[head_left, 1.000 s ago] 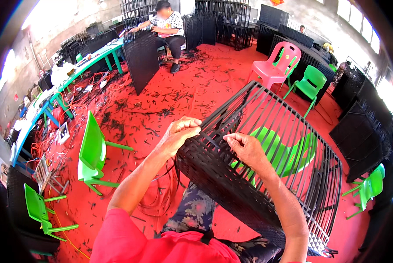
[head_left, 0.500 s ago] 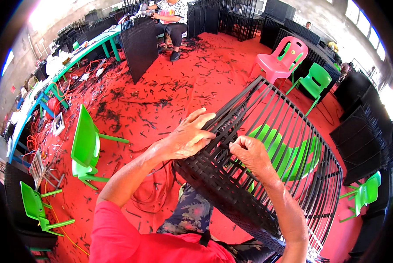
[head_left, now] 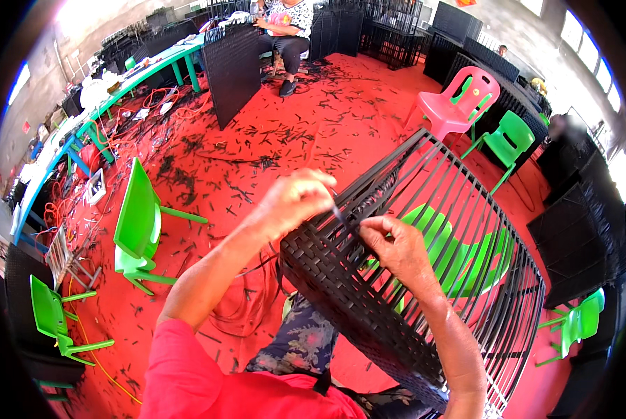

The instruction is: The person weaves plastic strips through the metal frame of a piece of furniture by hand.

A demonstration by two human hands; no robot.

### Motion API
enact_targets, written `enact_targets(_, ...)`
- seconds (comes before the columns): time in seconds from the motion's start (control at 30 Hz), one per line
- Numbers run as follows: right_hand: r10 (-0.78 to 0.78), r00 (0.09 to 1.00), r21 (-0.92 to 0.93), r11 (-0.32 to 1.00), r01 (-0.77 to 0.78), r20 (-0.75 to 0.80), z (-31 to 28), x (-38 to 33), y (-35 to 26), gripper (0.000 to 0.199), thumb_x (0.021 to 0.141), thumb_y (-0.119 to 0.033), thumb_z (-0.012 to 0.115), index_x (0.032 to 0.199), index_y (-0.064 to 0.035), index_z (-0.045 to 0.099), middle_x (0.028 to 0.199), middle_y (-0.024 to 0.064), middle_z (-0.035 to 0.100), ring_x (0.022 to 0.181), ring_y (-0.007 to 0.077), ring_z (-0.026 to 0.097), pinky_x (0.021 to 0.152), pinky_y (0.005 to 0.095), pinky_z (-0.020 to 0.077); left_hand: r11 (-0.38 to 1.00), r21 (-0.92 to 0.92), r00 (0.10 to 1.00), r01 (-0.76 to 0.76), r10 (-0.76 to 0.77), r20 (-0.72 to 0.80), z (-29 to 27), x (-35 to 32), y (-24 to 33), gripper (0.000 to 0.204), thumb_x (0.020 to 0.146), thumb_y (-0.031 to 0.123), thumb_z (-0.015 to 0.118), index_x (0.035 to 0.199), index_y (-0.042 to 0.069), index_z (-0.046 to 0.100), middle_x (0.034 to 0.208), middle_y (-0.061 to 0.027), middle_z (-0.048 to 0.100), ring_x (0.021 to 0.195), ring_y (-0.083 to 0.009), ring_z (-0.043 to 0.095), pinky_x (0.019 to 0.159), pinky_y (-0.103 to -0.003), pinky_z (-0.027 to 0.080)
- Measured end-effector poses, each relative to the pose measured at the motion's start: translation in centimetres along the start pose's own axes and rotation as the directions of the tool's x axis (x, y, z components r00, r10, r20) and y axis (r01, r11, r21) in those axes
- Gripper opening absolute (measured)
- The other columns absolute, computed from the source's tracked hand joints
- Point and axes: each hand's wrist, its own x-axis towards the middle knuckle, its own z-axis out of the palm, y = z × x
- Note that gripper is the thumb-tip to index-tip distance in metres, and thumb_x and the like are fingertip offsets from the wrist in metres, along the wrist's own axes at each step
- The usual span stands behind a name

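A black frame strung with long parallel strips [head_left: 491,279] lies tilted across my lap, its near side woven into a tight black band [head_left: 341,297]. My left hand [head_left: 295,201], a little blurred, is raised over the frame's left corner with fingers pinched on a dark flat strip [head_left: 339,215]. That strip runs down to the frame between my hands. My right hand [head_left: 397,244] rests at the strips just right of it, thumb and forefinger closed together; what they hold, if anything, is hidden. Through the strips a green plastic chair [head_left: 435,227] shows beneath.
Green chairs stand at left [head_left: 137,223], lower left and right, with a pink chair [head_left: 460,105] ahead. Black offcuts litter the red floor [head_left: 285,140]. A long table [head_left: 128,84] holds clutter at far left. Another person [head_left: 285,42] sits behind a black panel [head_left: 230,73].
My left hand has lifted slightly off the frame, drawing a strip up. My right hand has shifted a little left and down. The view has moved slightly.
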Motion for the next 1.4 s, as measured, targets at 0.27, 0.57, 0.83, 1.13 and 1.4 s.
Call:
enact_targets(0.27, 0.115, 0.975, 0.309, 0.935, -0.171, 0.192, 1.0, 2.8, -1.8, 0.026, 0.087, -0.026, 0.056, 0.101, -0.0045, 0.062, 0.06, -0.0065, 0.046, 0.047, 0.0022, 0.041, 0.044, 0.0184, 0.0344, 0.743, -0.668, 0.974, 0.05, -0.185, -0.133, -0.8, -1.2, 1.0, 0.012, 0.087, 0.018, 0.053, 0.085, 0.006, 0.058, 0.088, -0.0006, 0.059, 0.083, -0.0114, 0.056, 0.082, -0.028, 0.041)
enact_targets(0.57, 0.072, 0.958, 0.574, 0.787, -0.225, 0.277, 2.1, 2.3, -2.1, 0.028, 0.082, -0.032, 0.062, 0.09, -0.0052, 0.061, 0.061, -0.0073, 0.047, 0.045, 0.0016, 0.038, 0.04, 0.0172, 0.0308, 0.862, -0.502, 0.992, -0.078, 0.016, -0.128, 0.3, -0.6, 1.9, 0.018, 0.088, 0.018, 0.052, 0.085, 0.002, 0.058, 0.084, -0.0061, 0.061, 0.085, -0.0144, 0.056, 0.082, -0.03, 0.041)
enact_targets(0.83, 0.2, 0.932, 0.512, 0.791, -0.336, 0.302, 1.1, 2.0, -0.7, 0.02, 0.083, -0.024, 0.061, 0.079, -0.0042, 0.057, 0.057, -0.0046, 0.043, 0.04, 0.0023, 0.034, 0.037, 0.018, 0.0234, 0.98, -0.197, 0.981, -0.041, 0.002, -0.194, 0.6, -1.0, 0.2, 0.025, 0.089, 0.024, 0.052, 0.1, 0.002, 0.058, 0.095, -0.0053, 0.06, 0.088, -0.0127, 0.057, 0.077, -0.026, 0.045)
enact_targets(1.13, 0.367, 0.857, 0.425, 0.753, -0.502, 0.363, 1.2, 2.0, -0.7, 0.016, 0.081, -0.018, 0.059, 0.073, -0.0046, 0.055, 0.054, -0.0061, 0.039, 0.039, 0.0017, 0.028, 0.035, 0.0183, 0.0196, 0.98, 0.178, 0.993, 0.093, -0.078, -0.086, 1.1, -1.5, -1.5, 0.022, 0.088, 0.012, 0.048, 0.104, 0.001, 0.056, 0.088, -0.0069, 0.063, 0.08, -0.0102, 0.057, 0.071, -0.025, 0.045)
enact_targets(1.4, 0.26, 0.896, 0.296, 0.879, -0.374, 0.36, 2.3, 3.4, -0.1, 0.028, 0.086, -0.029, 0.057, 0.08, -0.0023, 0.055, 0.059, -0.0046, 0.045, 0.04, 0.0017, 0.033, 0.036, 0.0183, 0.0249, 0.996, -0.015, 0.989, 0.093, -0.094, -0.115, 1.2, -1.3, -2.2, 0.024, 0.089, 0.019, 0.05, 0.101, 0.0, 0.059, 0.081, -0.0015, 0.059, 0.071, -0.0072, 0.053, 0.063, -0.022, 0.043)
